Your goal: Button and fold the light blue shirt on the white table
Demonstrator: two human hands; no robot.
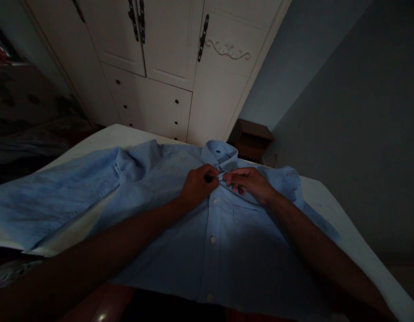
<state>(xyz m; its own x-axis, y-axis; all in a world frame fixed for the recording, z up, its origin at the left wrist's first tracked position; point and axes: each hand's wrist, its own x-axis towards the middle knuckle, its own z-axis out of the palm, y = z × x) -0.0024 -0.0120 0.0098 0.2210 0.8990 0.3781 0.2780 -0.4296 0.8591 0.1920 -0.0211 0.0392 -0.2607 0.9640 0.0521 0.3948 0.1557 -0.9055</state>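
While our left hand (199, 185) and right hand (252, 182) pinch the shirt (166, 183) near the far edge of the table (124, 134), we seem, in dim light, to be buttoning it. Next calls for aligned layers.

One camera does the looking here, worn on the person's head, facing forward and down from the near side of the table (356, 232). It sits within arm's reach of the left hand (200, 183) and right hand (250, 182), which fall about mid-view over the shirt (166, 192); farther off, the wardrobe (166, 40) crosses the top, its upright edges slanting
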